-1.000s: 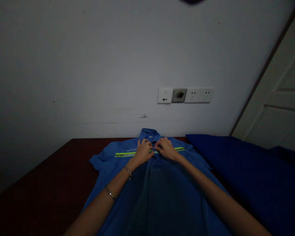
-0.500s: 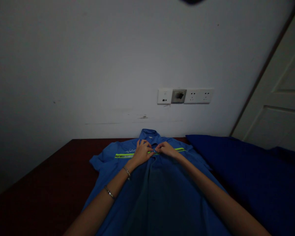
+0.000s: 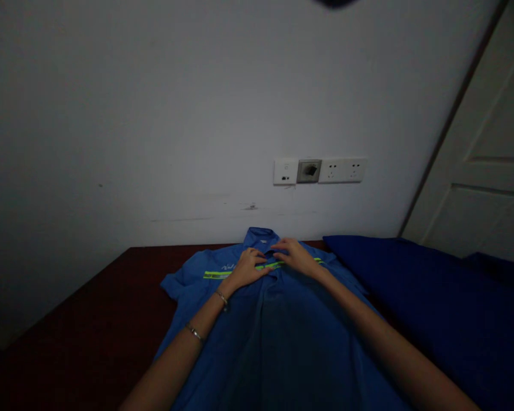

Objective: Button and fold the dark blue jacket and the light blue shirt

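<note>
A blue short-sleeved shirt (image 3: 223, 297) with a yellow-green reflective stripe across the chest lies front up, its collar (image 3: 262, 235) towards the wall. My left hand (image 3: 247, 269) rests on the chest by the stripe, thumb and fingers apart and lying on the cloth. Just right of the front opening is my right hand (image 3: 294, 257), its thumb and fingers spread below the collar, close to the cloth. Whether its fingertips touch the shirt I cannot tell. No button can be made out between the hands.
The shirt lies on a dark red table (image 3: 107, 297) against a pale wall (image 3: 188, 114). Darker blue cloth (image 3: 411, 291) covers the right side. Wall sockets (image 3: 340, 170) sit above the table's back edge, and a panelled door (image 3: 492, 148) stands at the right.
Both hands were pinching together at the shirt's front opening. My right hand has lifted slightly up and right with its fingers spreading, and my left has loosened. The view has shifted slightly.
</note>
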Action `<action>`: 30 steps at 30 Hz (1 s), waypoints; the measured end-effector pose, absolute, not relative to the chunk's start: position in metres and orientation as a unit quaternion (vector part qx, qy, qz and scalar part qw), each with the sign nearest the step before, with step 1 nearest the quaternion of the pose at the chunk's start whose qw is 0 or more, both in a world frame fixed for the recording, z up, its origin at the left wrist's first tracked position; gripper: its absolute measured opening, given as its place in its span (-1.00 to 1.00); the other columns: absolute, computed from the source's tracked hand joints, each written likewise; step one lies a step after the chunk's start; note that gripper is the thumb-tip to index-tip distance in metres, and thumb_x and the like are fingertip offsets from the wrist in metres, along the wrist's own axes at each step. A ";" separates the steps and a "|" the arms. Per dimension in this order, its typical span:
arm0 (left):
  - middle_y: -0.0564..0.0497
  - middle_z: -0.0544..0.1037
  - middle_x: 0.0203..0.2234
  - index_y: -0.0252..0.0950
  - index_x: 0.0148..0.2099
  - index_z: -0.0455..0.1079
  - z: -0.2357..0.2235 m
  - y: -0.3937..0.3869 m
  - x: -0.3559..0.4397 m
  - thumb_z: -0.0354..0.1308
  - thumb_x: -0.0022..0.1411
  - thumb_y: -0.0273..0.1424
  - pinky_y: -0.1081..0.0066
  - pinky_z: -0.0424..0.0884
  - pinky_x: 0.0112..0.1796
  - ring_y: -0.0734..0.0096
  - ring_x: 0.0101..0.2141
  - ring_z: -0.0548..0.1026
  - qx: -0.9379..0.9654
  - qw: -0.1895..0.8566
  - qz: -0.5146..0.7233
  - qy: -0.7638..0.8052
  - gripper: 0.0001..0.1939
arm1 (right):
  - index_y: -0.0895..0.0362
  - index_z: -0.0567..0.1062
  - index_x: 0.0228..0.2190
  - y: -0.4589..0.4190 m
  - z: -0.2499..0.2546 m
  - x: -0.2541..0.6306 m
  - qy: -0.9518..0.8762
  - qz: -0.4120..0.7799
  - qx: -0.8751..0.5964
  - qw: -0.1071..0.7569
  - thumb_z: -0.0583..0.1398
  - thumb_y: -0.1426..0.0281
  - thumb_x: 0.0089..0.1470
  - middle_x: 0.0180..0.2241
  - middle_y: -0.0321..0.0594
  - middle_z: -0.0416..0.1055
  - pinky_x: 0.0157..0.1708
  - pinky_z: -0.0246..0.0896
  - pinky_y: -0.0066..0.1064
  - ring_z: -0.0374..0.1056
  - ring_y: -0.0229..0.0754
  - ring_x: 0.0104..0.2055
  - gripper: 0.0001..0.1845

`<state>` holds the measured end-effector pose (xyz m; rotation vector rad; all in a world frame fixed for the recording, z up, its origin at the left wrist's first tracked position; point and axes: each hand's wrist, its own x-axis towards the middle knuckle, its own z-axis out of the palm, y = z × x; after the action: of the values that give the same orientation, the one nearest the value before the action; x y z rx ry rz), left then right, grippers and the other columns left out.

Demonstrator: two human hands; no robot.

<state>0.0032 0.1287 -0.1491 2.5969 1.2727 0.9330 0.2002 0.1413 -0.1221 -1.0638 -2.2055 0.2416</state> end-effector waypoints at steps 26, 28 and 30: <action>-0.08 0.52 -0.26 -0.33 -0.35 0.45 -0.171 0.126 -0.019 0.15 -0.05 -0.42 0.30 0.18 -0.01 0.22 -0.08 0.37 0.572 0.264 0.557 0.541 -0.85 | 0.22 0.35 -0.16 0.031 -0.182 0.199 -0.830 0.032 -0.499 0.249 -0.01 0.40 0.13 -0.15 -0.03 0.35 -0.06 0.08 -0.33 0.24 -0.11 -0.06 -0.73; -0.04 0.52 -0.41 -0.34 -0.46 0.42 -0.164 0.126 -0.010 0.15 -0.07 -0.41 0.36 0.29 -0.15 0.27 -0.21 0.43 0.481 0.311 0.619 0.537 -0.91 | 0.23 0.36 -0.16 0.030 -0.180 0.198 -0.829 0.033 -0.503 0.243 0.00 0.42 0.11 -0.15 -0.03 0.36 -0.06 0.07 -0.34 0.25 -0.12 -0.06 -0.73; -0.02 0.49 -0.51 -0.35 -0.48 0.40 -0.159 0.125 0.000 0.09 -0.03 -0.34 0.39 0.34 -0.31 0.33 -0.37 0.46 0.427 0.334 0.641 0.543 -0.83 | 0.23 0.36 -0.16 0.029 -0.179 0.197 -0.828 0.036 -0.507 0.238 0.01 0.44 0.10 -0.15 -0.02 0.37 -0.06 0.07 -0.35 0.25 -0.13 -0.06 -0.73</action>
<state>-0.0002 0.1251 -0.1591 1.1156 1.4185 1.6730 0.1969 0.0289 -0.1786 -1.3881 -2.2670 0.0988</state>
